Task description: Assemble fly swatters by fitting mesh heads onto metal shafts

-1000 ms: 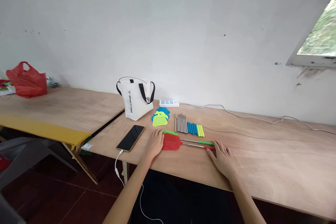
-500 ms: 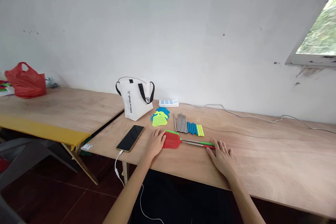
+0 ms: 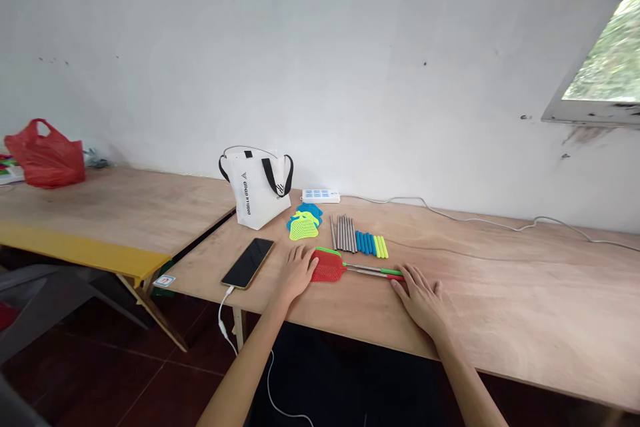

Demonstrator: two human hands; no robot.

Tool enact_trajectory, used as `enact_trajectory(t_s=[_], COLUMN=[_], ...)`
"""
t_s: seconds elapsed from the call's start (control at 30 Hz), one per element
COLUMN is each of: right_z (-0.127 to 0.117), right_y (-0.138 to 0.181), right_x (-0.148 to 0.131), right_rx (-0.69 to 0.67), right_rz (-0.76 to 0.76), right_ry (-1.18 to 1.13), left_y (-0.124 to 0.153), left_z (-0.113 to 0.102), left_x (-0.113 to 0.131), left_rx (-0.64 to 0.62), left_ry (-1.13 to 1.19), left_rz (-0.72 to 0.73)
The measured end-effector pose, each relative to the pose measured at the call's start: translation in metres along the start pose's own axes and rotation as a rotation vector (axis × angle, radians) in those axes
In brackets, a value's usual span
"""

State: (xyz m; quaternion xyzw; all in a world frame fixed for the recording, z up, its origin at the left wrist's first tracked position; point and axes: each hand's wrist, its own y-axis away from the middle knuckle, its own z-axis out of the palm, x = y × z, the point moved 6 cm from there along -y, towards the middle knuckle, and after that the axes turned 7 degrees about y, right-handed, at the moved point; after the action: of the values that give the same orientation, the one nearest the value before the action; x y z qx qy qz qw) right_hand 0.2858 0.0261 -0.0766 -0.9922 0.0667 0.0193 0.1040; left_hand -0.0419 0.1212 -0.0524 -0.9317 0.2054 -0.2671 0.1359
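Two fly swatters lie side by side on the wooden table, a red fly swatter (image 3: 327,267) overlapping a green fly swatter (image 3: 393,272). My left hand (image 3: 297,273) rests flat at the left end of their heads, its thumb touching the red one's edge. Over the handle ends lies my right hand (image 3: 420,297), fingers stretched out and hiding the tips of the grips. Behind the swatters are loose yellow swatter heads (image 3: 303,227) on top of blue swatter heads (image 3: 313,209). Beside them sit a row of grey metal rods (image 3: 346,235), several blue grips (image 3: 366,243) and yellow grips (image 3: 381,247).
A phone (image 3: 249,263) with a white cable plugged in lies left of my left hand. Behind it stands a white bag (image 3: 260,190) with black handles. A power strip (image 3: 321,196) is against the wall. On the left-hand table sits a red plastic bag (image 3: 47,157).
My right hand has shifted slightly left along the swatter handles and covers more of them. My left hand stays at the swatter heads. The view has tilted very slightly.
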Motion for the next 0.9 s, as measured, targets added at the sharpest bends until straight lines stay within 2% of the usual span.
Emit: enact_trajectory(t_s=[0.5,0.9], right_z=[-0.0038,-0.0008], right_y=[0.0008,-0.0007], right_x=[-0.0021,-0.0007], right_rx=[0.027,-0.017], right_rz=[-0.007,0.011], right_ry=[0.011,0.017], left_y=[-0.0007,0.0002], left_z=[0.0002,-0.0014], left_x=[0.0006,0.0025], left_rx=[-0.017,-0.025], left_ry=[-0.044,-0.028], left_rz=[-0.005,-0.011])
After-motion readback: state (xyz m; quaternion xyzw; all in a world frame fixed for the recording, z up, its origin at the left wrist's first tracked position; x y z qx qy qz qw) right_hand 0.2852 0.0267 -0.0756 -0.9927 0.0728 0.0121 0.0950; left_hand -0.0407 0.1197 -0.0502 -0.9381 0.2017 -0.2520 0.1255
